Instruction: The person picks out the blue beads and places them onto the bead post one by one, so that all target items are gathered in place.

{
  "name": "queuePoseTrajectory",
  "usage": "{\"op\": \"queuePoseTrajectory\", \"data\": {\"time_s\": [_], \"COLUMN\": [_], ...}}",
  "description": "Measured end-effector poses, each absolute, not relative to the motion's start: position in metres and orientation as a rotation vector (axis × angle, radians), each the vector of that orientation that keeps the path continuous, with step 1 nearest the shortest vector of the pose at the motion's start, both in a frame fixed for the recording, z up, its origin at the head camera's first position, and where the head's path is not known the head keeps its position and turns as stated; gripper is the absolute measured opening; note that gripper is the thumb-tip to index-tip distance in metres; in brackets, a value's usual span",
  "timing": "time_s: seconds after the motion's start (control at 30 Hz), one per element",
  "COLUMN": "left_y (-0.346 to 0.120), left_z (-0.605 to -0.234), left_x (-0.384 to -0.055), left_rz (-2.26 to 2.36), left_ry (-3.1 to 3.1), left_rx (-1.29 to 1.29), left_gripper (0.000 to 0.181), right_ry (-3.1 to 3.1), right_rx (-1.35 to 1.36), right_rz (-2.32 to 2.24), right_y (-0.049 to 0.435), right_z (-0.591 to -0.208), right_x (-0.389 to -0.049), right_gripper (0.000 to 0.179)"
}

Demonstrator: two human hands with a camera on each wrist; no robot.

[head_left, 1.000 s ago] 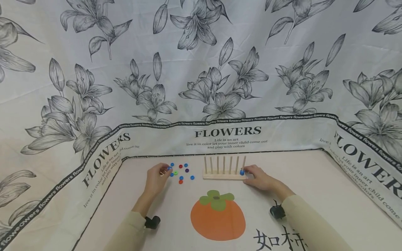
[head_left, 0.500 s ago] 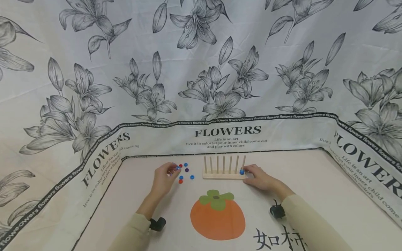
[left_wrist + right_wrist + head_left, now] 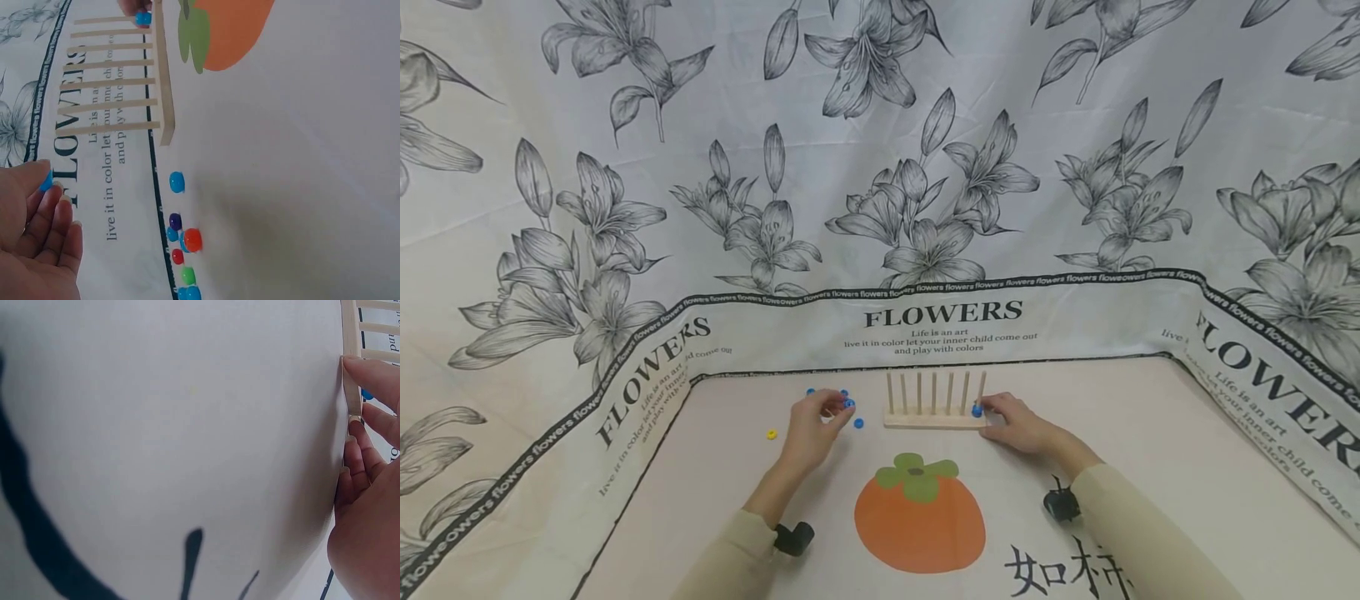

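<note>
One bead (image 3: 47, 181) (left hand (image 3: 816, 423), apart) — right hand (image 3: 1018, 427) grips rack edge (image 3: 354, 397).

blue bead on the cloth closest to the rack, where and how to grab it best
Probably by its rounded sides, pinched from above: the blue bead sits on the cloth with gaps to the purple bead and the rack, leaving room on either side.

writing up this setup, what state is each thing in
Peg rack, upright
End peg, threaded with a blue bead
Other six pegs, bare
Left fingers, pinching another blue bead
Right fingers, gripping the Peg rack's end
Yellow bead, loose, apart
Purple bead, loose
Orange bead, loose
Red bead, loose
Green bead, loose
Other blue beads, loose
Floral cloth, hanging
</note>
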State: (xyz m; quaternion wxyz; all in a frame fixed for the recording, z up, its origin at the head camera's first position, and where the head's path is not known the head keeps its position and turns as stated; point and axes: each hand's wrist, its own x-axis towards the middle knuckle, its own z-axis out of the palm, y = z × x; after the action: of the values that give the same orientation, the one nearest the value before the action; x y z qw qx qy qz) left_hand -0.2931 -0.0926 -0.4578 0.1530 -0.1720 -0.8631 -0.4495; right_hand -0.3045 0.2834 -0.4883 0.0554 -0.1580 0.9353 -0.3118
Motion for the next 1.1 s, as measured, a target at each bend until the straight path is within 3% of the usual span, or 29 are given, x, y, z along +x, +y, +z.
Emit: {"op": "queuePoseTrajectory", "data": {"time_s": [0.3,1.1], "left_y": [-0.074,-0.023], "left_z": [-0.458,-0.453], "left_x": [-0.293,-0.297], "left_rz": [-1.309,-1.338], "left_ry": [-2.466,-2.492], "left_rx": [-0.554,-0.693], "left_gripper": [0.014,0.015], "right_ry": [2.832,2.827], "right_rx": [-0.450,-0.455], "right_rz": [-0.939,-0.978], "right_y": [0.283,0.284], "right_z": [-0.486,-0.489], "right_x": [-0.305,-0.304], "right_gripper": [0.058,0.061]}}
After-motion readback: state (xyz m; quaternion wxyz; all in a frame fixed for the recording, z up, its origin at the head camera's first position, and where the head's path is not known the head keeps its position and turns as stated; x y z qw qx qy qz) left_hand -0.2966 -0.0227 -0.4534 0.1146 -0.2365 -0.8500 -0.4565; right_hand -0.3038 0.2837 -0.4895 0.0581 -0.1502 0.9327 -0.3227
